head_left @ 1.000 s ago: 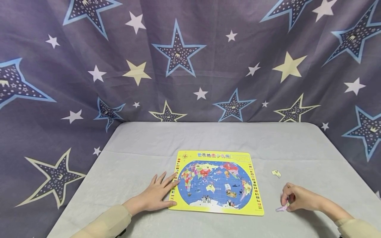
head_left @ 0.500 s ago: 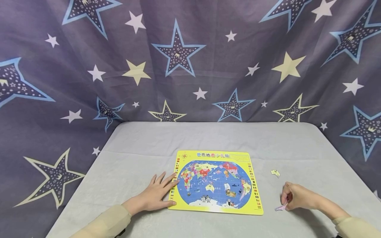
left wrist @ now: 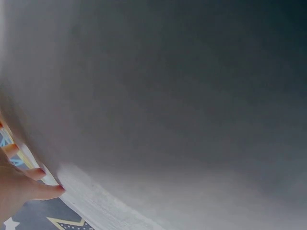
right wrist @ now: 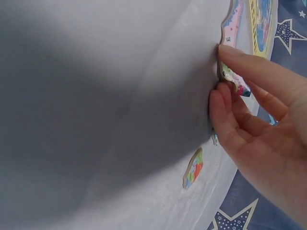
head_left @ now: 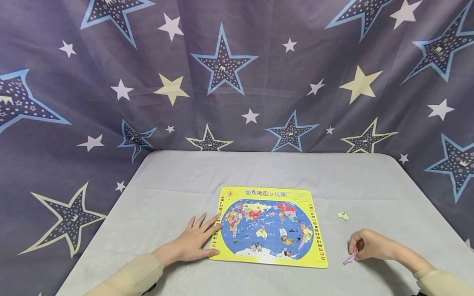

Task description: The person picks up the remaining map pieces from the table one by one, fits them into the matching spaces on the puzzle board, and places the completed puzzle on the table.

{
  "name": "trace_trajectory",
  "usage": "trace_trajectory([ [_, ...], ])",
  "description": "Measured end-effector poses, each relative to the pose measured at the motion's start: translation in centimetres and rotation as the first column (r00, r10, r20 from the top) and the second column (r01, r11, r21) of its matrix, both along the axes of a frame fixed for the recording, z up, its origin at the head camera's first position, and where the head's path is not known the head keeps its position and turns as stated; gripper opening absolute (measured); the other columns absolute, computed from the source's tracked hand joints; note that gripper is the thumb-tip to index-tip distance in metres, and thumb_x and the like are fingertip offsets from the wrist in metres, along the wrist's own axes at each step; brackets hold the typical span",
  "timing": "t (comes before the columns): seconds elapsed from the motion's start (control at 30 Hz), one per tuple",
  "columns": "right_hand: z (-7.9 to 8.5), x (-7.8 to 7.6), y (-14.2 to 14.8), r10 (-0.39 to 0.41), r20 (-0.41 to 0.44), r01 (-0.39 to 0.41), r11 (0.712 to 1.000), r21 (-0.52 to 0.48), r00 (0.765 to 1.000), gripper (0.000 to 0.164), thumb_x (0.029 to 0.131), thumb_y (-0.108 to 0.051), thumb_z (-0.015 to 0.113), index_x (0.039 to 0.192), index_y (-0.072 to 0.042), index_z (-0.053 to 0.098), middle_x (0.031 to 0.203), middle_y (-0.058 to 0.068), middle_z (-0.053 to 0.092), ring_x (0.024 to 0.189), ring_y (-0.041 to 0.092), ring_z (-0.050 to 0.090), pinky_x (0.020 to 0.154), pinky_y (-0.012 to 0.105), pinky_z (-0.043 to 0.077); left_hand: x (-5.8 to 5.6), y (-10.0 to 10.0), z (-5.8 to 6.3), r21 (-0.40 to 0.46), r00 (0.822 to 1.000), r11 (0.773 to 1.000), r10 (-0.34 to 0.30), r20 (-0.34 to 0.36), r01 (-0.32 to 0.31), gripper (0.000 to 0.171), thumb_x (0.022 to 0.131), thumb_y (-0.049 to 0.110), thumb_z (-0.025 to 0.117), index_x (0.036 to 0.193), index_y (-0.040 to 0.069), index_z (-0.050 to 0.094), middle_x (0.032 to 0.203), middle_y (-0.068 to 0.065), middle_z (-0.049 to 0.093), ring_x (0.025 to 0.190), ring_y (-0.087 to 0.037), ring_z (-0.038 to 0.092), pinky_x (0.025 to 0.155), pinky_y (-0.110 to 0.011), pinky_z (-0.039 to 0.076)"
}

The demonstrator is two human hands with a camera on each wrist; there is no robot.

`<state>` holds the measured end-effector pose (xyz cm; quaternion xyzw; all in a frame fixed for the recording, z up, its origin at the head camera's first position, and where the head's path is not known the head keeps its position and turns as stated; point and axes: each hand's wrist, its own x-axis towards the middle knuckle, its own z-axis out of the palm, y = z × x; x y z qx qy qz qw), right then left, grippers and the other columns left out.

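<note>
A yellow-bordered world map puzzle board (head_left: 272, 263) lies on the grey table. My left hand (head_left: 194, 243) has its fingers spread, fingertips and thumb on the board's left edge; the left wrist view catches only some fingers (left wrist: 43, 191). To the right of the board, my right hand (head_left: 374, 246) pinches a pink puzzle piece (head_left: 348, 260) between thumb and fingers. In the right wrist view this long puzzle piece (right wrist: 232, 26) is pink with a green and red end, partly covered by the thumb. Beyond the right hand lies a pale yellow Australia-shaped piece (head_left: 343, 216).
A small green and orange puzzle piece (right wrist: 193, 167) lies on the cloth in the right wrist view. Grey cloth (head_left: 259, 168) covers the table, and a dark curtain with stars (head_left: 237, 98) hangs behind its far edge.
The pink puzzle piece has turned slightly in my right hand and looks narrower, pointing more downward. My left hand and the board stay as they were.
</note>
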<state>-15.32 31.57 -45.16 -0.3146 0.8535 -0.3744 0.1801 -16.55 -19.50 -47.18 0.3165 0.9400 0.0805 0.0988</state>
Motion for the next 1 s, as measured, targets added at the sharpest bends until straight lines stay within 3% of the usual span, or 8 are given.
trace_trajectory([
  [0.3,-0.1,-0.6,0.5,0.052,0.098,-0.039,0.990,-0.134,0.994,0.017,0.069,0.006,0.065,0.085,0.007,0.059,0.072,0.006,0.059,0.065,0.002,0.054,0.055,0.023,0.050,0.0,0.0,-0.1,0.003,1.000,1.000,-0.004,-0.006,0.004,0.076,0.081,0.068,0.033,0.141,0.023,0.025,0.148,0.000,0.011,0.131,-0.039,0.008,0.099,-0.062,0.008],
  [0.53,0.3,-0.7,0.2,0.036,0.163,-0.001,0.978,-0.207,0.986,0.021,0.072,0.010,0.060,0.092,0.015,0.054,0.076,0.005,0.060,0.068,0.004,0.056,0.057,0.025,0.051,0.0,0.0,-0.1,0.005,1.000,1.000,-0.003,-0.005,0.003,0.075,0.081,0.068,0.033,0.141,0.022,0.026,0.148,0.000,0.012,0.131,-0.039,0.009,0.098,-0.062,0.008],
  [0.73,0.8,-0.9,-0.3,0.018,0.143,0.016,0.973,-0.232,0.990,0.018,0.075,0.010,0.058,0.091,0.017,0.053,0.076,0.012,0.062,0.070,0.005,0.058,0.059,0.024,0.051,0.1,0.0,-0.1,0.008,1.000,1.000,-0.001,-0.005,0.001,0.075,0.081,0.067,0.034,0.141,0.022,0.026,0.148,0.000,0.012,0.131,-0.040,0.009,0.098,-0.062,0.008],
  [1.0,1.3,-1.5,-0.9,-0.028,0.133,0.054,0.980,-0.194,0.991,0.014,0.080,0.008,0.054,0.092,0.016,0.054,0.079,0.018,0.062,0.074,0.008,0.062,0.062,0.027,0.052,0.1,0.1,0.1,0.014,1.000,1.000,-0.002,-0.005,0.002,0.075,0.081,0.066,0.036,0.140,0.021,0.027,0.148,-0.001,0.013,0.131,-0.040,0.009,0.098,-0.063,0.008],
])
